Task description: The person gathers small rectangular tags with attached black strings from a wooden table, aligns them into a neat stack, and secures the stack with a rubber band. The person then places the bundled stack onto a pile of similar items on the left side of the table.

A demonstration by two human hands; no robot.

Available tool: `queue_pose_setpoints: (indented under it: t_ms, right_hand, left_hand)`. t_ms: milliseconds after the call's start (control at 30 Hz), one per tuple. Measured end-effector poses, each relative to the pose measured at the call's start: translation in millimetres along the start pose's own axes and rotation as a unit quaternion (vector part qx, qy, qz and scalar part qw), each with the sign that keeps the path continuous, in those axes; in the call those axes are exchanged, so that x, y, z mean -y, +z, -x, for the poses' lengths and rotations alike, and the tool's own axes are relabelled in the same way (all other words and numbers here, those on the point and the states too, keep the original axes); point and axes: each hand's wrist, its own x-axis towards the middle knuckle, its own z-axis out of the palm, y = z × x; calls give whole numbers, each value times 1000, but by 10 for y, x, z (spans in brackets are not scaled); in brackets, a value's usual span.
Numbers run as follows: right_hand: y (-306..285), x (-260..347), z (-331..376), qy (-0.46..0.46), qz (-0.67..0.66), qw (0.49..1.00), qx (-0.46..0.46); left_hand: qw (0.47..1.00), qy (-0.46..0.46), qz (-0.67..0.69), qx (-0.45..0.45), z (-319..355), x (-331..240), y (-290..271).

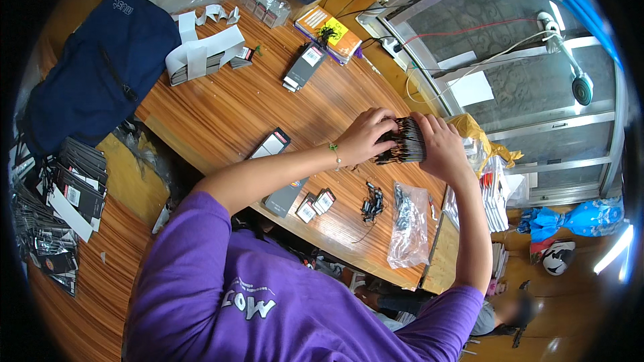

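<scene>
A ribbed stack of thin dark cards (408,142), above the right part of a glossy wood-grain surface (221,104), is pinched in the grip of the left hand (366,137) and right hand (444,147), beyond a crinkled clear plastic bag (410,245).

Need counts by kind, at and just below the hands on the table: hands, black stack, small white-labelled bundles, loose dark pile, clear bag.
Hands: 2 (left hand, right hand)
Black stack: 1
White-labelled bundles: 2
Loose dark pile: 1
Clear bag: 1
Total: 7
</scene>
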Motion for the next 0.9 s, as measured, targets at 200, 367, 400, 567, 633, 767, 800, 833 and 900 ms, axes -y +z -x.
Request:
queue_pose_setpoints:
  t_ms: [200, 367, 400, 567, 633, 767, 800, 833, 900]
  right_hand:
    - [-151, -6, 48, 11, 26, 1000, -1]
    - [-195, -15, 86, 35, 32, 999, -9]
    - [-205, -19, 87, 39, 32, 999, -12]
    - [-258, 19, 158, 50, -15, 996, -69]
    - [-260, 48, 190, 54, -41, 993, -99]
    - [-272, 101, 265, 71, -100, 983, -134]
    - [-270, 109, 285, 74, -114, 981, -140]
    - [-264, 117, 303, 77, -119, 978, -150]
    - [-248, 134, 333, 81, -129, 974, -169]
  left_hand:
    - [997, 55, -57, -25, -161, -73, -173]
    - [988, 95, -113, -53, -287, -291, -294]
    - [984, 110, -128, -64, -313, -340, -320]
    - [994, 72, -8, -85, -387, -480, -321]
    - [993, 38, 89, -71, -400, -514, -295]
    - [980, -68, 186, -27, -371, -622, -299]
    - [980, -63, 187, -25, -371, -636, -298]
    - [980, -59, 187, -22, -370, -652, -293]
    - [981, -70, 183, -3, -372, -712, -317]
